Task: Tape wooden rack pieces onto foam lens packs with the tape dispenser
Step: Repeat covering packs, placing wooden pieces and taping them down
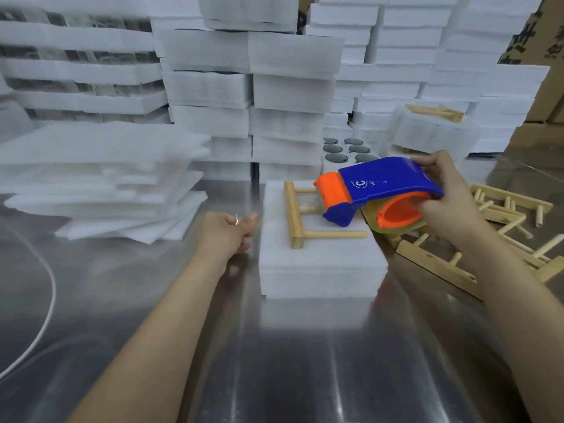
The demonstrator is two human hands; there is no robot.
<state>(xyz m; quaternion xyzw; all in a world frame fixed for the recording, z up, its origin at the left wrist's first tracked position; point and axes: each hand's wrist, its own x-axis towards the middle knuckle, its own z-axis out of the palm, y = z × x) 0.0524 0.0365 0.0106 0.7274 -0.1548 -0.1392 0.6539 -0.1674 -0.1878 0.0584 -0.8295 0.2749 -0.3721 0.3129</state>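
Nearest is the steel table (290,361), a white cable (48,303) curving across its left side. The left hand (230,232) sits just beside the foam lens pack (320,267) with its fingers curled; I cannot tell whether they pinch anything. On the pack lies a wooden rack piece (294,215). Over its pegs the right hand (442,196) grips the tape dispenser (384,181) — fingers wrapped over the blue body, orange nose low over the pack. Loose rack pieces (442,267) lie to the right, foam sheets (100,184) to the left. Beyond are dark lenses (345,149) in an open tray, then stacked packs (274,87) — cardboard boxes (546,96) far right.
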